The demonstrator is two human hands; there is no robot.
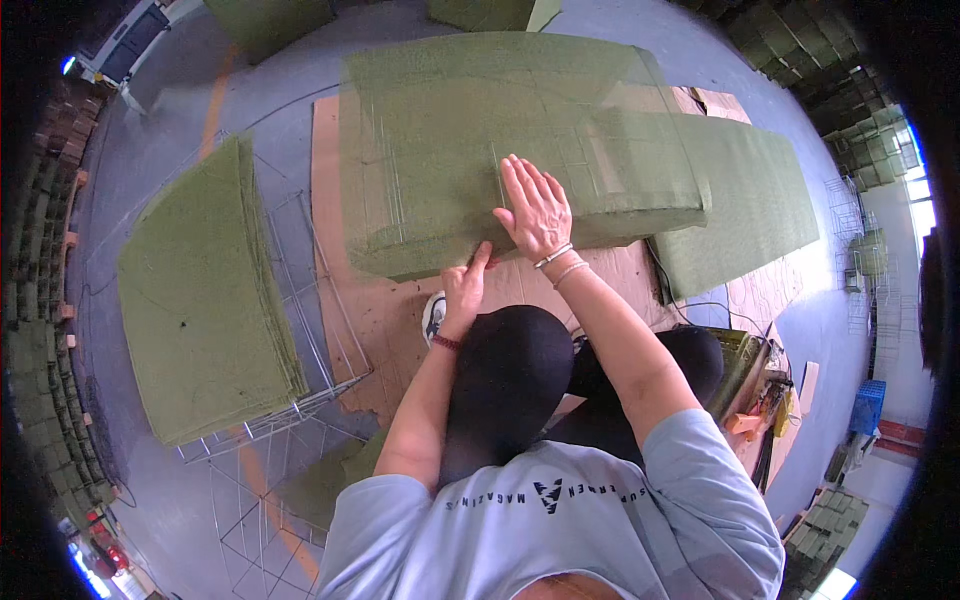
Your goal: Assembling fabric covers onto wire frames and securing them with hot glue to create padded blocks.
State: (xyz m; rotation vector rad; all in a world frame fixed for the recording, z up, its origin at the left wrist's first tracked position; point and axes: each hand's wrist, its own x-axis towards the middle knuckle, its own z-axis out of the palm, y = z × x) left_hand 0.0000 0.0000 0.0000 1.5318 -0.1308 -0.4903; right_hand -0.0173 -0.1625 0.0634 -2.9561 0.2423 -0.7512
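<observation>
A sheet of green mesh is draped over a wire frame in front of me, and the wires show through it. My right hand lies flat on the top of the mesh near its front edge, fingers stretched out and holding nothing. Just left of it and nearer to me, my left hand is closed at the folded front edge of the mesh, pinching it. Some of the left fingers are hidden under that edge. More green mesh spreads out flat to the right of the frame.
Flat cardboard lies beneath the work. At left, a stack of green mesh sheets rests on a wire rack. Tools with orange handles lie at my right. Stacked green pieces line the left wall; a blue crate stands far right.
</observation>
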